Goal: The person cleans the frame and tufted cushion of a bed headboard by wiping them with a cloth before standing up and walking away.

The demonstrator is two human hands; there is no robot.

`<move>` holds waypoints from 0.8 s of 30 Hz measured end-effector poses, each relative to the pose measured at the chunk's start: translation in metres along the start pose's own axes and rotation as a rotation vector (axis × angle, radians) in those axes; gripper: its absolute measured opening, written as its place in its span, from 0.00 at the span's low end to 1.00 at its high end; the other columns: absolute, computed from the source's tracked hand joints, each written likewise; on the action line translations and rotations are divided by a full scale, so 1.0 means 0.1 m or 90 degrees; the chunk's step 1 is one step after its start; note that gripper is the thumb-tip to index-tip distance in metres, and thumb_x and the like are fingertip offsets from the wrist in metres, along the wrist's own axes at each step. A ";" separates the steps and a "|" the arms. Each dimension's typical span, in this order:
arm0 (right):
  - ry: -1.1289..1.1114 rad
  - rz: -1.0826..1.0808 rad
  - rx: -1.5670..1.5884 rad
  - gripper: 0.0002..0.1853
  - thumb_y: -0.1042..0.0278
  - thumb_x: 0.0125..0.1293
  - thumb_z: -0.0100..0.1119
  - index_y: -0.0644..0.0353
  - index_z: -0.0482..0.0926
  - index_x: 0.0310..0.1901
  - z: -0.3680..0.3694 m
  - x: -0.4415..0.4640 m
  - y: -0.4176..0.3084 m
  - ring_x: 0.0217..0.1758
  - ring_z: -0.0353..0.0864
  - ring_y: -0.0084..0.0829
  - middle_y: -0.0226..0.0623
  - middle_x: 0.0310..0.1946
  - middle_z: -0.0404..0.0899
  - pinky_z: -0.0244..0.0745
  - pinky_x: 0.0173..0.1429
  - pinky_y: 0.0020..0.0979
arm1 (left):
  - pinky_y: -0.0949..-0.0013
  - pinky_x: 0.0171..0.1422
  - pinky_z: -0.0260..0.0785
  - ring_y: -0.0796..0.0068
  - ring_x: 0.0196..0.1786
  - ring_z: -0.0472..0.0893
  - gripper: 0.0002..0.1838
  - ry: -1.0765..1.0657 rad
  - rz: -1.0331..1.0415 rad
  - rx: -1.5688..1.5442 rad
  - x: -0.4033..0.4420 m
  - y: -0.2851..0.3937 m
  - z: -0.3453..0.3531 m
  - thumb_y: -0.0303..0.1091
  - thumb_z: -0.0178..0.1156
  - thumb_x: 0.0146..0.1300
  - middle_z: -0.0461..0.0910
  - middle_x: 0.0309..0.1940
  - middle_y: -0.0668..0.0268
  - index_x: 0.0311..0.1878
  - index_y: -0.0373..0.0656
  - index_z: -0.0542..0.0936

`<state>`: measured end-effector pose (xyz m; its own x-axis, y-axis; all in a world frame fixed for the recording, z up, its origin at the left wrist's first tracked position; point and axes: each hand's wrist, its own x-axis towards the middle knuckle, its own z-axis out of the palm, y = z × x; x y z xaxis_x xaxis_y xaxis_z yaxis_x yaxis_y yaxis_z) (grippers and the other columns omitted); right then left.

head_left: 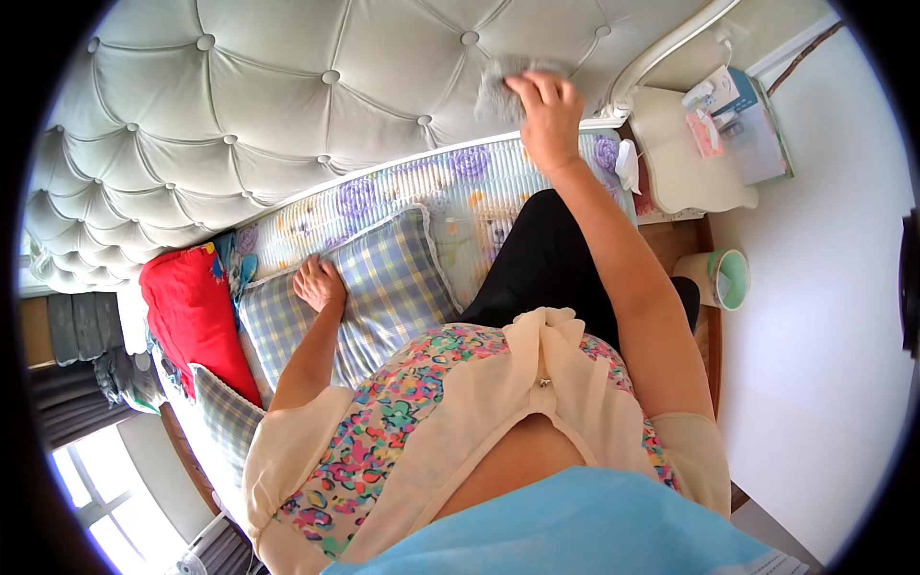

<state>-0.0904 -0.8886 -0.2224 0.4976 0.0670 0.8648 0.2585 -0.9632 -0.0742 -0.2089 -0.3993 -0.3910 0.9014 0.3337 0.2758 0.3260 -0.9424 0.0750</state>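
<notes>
My right hand (pixel 552 120) is closed on a grey, fluffy cloth (pixel 498 94), which lies against the pale tufted headboard (pixel 383 115) near its right end. Several round buttons sit in the padding around it. Lower on the left, my left hand (pixel 319 284) rests with its fingers extended on a blue-and-yellow checked pillow (pixel 379 273) with a white frilled edge. The pillow lies on a flowered, quilted mattress cover (pixel 355 196) at the foot of the headboard.
A red pillow (pixel 196 307) lies left of the checked one. A cream bedside table (pixel 676 144) stands at the right with boxes (pixel 738 105) on it. Below it is a round waste bin (pixel 714 280). The white headboard frame (pixel 637 77) curves near my right hand.
</notes>
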 end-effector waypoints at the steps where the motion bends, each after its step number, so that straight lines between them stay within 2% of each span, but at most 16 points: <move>1: -0.125 0.067 0.071 0.29 0.85 0.44 0.64 0.44 0.84 0.50 0.01 -0.23 0.03 0.57 0.74 0.42 0.27 0.54 0.77 0.73 0.54 0.47 | 0.53 0.79 0.53 0.60 0.68 0.73 0.22 -0.002 -0.003 0.015 0.00 -0.02 0.03 0.49 0.47 0.75 0.81 0.62 0.66 0.59 0.49 0.82; 2: -0.248 0.134 0.140 0.29 0.86 0.45 0.63 0.44 0.84 0.50 -0.06 -0.27 0.05 0.57 0.75 0.42 0.28 0.54 0.78 0.74 0.54 0.46 | 0.53 0.79 0.53 0.60 0.68 0.73 0.22 -0.001 -0.002 0.014 0.00 -0.03 0.04 0.49 0.47 0.75 0.81 0.62 0.66 0.59 0.49 0.82; 3: -0.246 0.136 0.136 0.29 0.86 0.45 0.63 0.44 0.84 0.50 -0.14 -0.29 0.11 0.57 0.75 0.42 0.28 0.54 0.78 0.74 0.54 0.46 | 0.53 0.79 0.53 0.61 0.68 0.73 0.22 0.005 0.005 0.007 0.00 -0.04 0.05 0.49 0.47 0.75 0.81 0.62 0.66 0.59 0.49 0.82; 5: -0.186 0.118 0.169 0.30 0.87 0.45 0.61 0.44 0.84 0.51 -0.29 -0.19 0.22 0.56 0.77 0.45 0.31 0.52 0.80 0.75 0.56 0.45 | 0.53 0.79 0.53 0.61 0.68 0.73 0.22 0.009 0.009 -0.004 0.02 0.00 0.05 0.49 0.46 0.75 0.81 0.61 0.66 0.59 0.49 0.82; 7: -0.051 0.095 0.181 0.31 0.87 0.46 0.60 0.47 0.84 0.53 -0.54 0.35 0.30 0.56 0.77 0.47 0.36 0.49 0.80 0.73 0.59 0.46 | 0.53 0.79 0.54 0.61 0.67 0.73 0.21 -0.005 0.009 0.019 -0.01 0.04 -0.04 0.48 0.47 0.75 0.80 0.61 0.67 0.59 0.50 0.82; 8: -0.019 0.130 0.204 0.33 0.87 0.45 0.54 0.53 0.82 0.56 -0.70 0.64 0.27 0.61 0.74 0.48 0.39 0.54 0.80 0.66 0.70 0.44 | 0.53 0.79 0.54 0.61 0.67 0.73 0.21 -0.007 0.007 0.019 -0.03 0.04 -0.04 0.48 0.47 0.75 0.80 0.61 0.67 0.59 0.50 0.82; 10: 0.073 0.118 0.178 0.34 0.86 0.45 0.56 0.53 0.81 0.58 -0.74 1.06 0.38 0.60 0.74 0.48 0.39 0.56 0.79 0.66 0.69 0.45 | 0.53 0.78 0.54 0.62 0.67 0.73 0.21 -0.014 0.001 0.028 0.00 0.05 -0.05 0.48 0.47 0.75 0.80 0.61 0.67 0.59 0.50 0.82; 12: 0.076 0.086 0.131 0.34 0.85 0.45 0.57 0.52 0.82 0.59 -0.51 0.97 0.35 0.60 0.74 0.48 0.39 0.56 0.79 0.67 0.68 0.45 | 0.53 0.79 0.54 0.62 0.67 0.73 0.21 -0.008 0.005 0.023 0.03 0.00 0.02 0.48 0.47 0.75 0.80 0.61 0.67 0.59 0.50 0.82; 14: 0.072 0.053 0.087 0.33 0.84 0.46 0.59 0.52 0.82 0.59 -0.36 0.66 0.30 0.59 0.73 0.49 0.39 0.56 0.79 0.67 0.66 0.46 | 0.53 0.79 0.54 0.61 0.67 0.73 0.21 -0.008 0.006 0.019 -0.02 -0.03 0.04 0.48 0.48 0.75 0.80 0.61 0.67 0.59 0.50 0.81; 16: -0.113 0.073 0.064 0.30 0.83 0.50 0.60 0.52 0.82 0.58 -0.30 0.24 0.28 0.57 0.78 0.46 0.38 0.54 0.81 0.73 0.62 0.45 | 0.52 0.79 0.54 0.60 0.67 0.74 0.21 -0.002 0.007 0.009 0.00 0.00 0.03 0.48 0.48 0.74 0.80 0.61 0.66 0.59 0.49 0.81; 17: -0.124 0.082 0.068 0.30 0.83 0.50 0.60 0.52 0.82 0.58 -0.23 0.04 0.32 0.57 0.78 0.46 0.38 0.54 0.81 0.73 0.62 0.45 | 0.52 0.79 0.53 0.60 0.67 0.74 0.21 0.002 -0.001 0.011 0.01 -0.01 0.05 0.48 0.49 0.74 0.81 0.60 0.65 0.59 0.49 0.82; 19: -0.336 0.551 0.579 0.26 0.81 0.54 0.61 0.58 0.80 0.57 -0.14 -0.28 0.45 0.51 0.83 0.40 0.37 0.50 0.83 0.79 0.57 0.44 | 0.52 0.79 0.53 0.59 0.67 0.73 0.21 -0.005 0.001 0.013 0.01 0.02 0.00 0.49 0.48 0.74 0.81 0.60 0.64 0.59 0.49 0.82; 20: -0.297 0.815 0.781 0.21 0.79 0.62 0.59 0.64 0.78 0.58 -0.24 -0.30 0.38 0.48 0.86 0.36 0.40 0.49 0.84 0.83 0.55 0.42 | 0.52 0.79 0.53 0.59 0.67 0.73 0.21 0.003 0.009 0.015 0.01 0.01 0.01 0.49 0.48 0.74 0.81 0.60 0.64 0.59 0.49 0.82; 22: -0.249 0.998 1.053 0.19 0.75 0.64 0.60 0.66 0.78 0.57 -0.42 -0.40 0.37 0.48 0.87 0.37 0.44 0.49 0.85 0.84 0.58 0.42 | 0.52 0.79 0.53 0.60 0.67 0.73 0.22 -0.008 0.008 0.008 0.00 0.04 -0.05 0.49 0.48 0.74 0.81 0.60 0.65 0.59 0.50 0.82; 23: -0.268 1.071 1.137 0.19 0.71 0.65 0.59 0.66 0.78 0.57 -0.39 -0.55 0.47 0.50 0.87 0.39 0.47 0.51 0.84 0.84 0.60 0.43 | 0.53 0.79 0.53 0.61 0.68 0.73 0.21 -0.001 0.007 0.006 0.01 0.03 -0.01 0.49 0.48 0.74 0.81 0.60 0.67 0.59 0.50 0.82; 24: -0.262 1.046 1.249 0.19 0.68 0.67 0.58 0.65 0.78 0.57 -0.42 -0.63 0.49 0.51 0.87 0.41 0.46 0.52 0.84 0.84 0.61 0.44 | 0.53 0.79 0.53 0.61 0.68 0.73 0.21 -0.001 0.005 0.006 0.01 0.02 0.01 0.49 0.48 0.74 0.81 0.60 0.67 0.59 0.50 0.82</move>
<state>-0.1442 -0.9509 -0.2595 0.9367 0.1620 -0.3105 -0.3107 0.7937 -0.5230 -0.2075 -0.4010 -0.3912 0.9047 0.3259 0.2745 0.3211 -0.9449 0.0636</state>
